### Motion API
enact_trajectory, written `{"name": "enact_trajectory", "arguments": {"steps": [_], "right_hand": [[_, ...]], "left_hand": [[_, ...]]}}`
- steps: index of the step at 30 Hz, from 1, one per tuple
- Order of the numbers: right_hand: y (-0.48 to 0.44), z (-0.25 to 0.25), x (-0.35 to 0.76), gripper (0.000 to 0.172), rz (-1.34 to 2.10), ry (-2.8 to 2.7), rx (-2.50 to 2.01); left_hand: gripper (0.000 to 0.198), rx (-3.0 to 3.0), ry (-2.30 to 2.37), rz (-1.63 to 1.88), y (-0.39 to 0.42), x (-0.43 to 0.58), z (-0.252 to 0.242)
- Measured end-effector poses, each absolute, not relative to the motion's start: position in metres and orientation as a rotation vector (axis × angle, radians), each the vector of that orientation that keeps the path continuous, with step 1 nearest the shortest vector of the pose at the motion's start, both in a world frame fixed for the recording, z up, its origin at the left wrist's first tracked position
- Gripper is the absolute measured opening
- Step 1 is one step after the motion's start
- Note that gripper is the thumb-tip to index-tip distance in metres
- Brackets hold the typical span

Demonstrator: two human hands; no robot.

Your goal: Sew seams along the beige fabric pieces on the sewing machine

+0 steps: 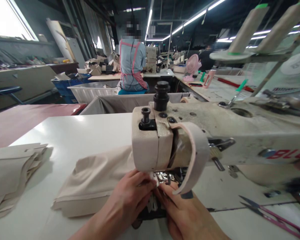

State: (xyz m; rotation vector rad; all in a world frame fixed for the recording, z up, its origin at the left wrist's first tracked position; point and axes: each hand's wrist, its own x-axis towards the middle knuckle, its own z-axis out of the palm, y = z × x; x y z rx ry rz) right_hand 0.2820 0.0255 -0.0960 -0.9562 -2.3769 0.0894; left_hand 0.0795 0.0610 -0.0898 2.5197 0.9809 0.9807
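Observation:
Both my hands meet at the needle area of an industrial sewing machine (pixel 150 140). Its metal presser foot (pixel 163 176) shows just beyond the fingertips. My left hand (pixel 132 193) is closed, pinching a small piece of white fabric (pixel 153 180) beside the foot. Left of that wrist, a folded beige cloth (pixel 90 180) lies on the table, reaching behind the machine head. My right hand (pixel 181 208) is closed too, its fingers curled under the foot's right side; what they hold is hidden. A pale curved strap (pixel 197 156) hangs in front of the machine head.
Stacked beige cloth pieces (pixel 10 176) lie at the left on the white tabletop (pixel 95 133). Pink-handled scissors (pixel 272 215) rest at the right, blades toward my right forearm. Thread cones (pixel 250 30) stand above. A seated co-worker (pixel 132 63) is ahead, beyond a grey fabric-lined bin (pixel 115 103).

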Motion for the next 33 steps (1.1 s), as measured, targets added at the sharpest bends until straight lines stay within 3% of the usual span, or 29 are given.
{"name": "enact_trajectory", "arguments": {"steps": [3, 13, 20, 29, 33], "right_hand": [[0.023, -0.098, 0.284, 0.061, 0.163, -2.4, -1.009], [0.022, -0.094, 0.282, 0.058, 0.277, -2.342, -1.005], [0.023, -0.089, 0.282, 0.047, 0.347, -2.366, -1.035], [0.02, -0.087, 0.285, 0.064, 0.458, -2.275, -1.117], [0.021, -0.089, 0.285, 0.062, 0.43, -2.312, -1.096]], "left_hand": [[0.021, 2.439, 0.976, 1.026, 0.066, 0.076, -0.094], [0.018, 2.271, 1.074, 1.055, 0.065, 0.083, -0.097], [0.018, 2.367, 1.076, 1.021, 0.066, 0.086, -0.089], [0.02, 2.478, 0.989, 0.953, 0.066, 0.082, -0.085], [0.023, 2.408, 0.984, 0.984, 0.067, 0.081, -0.087]]}}
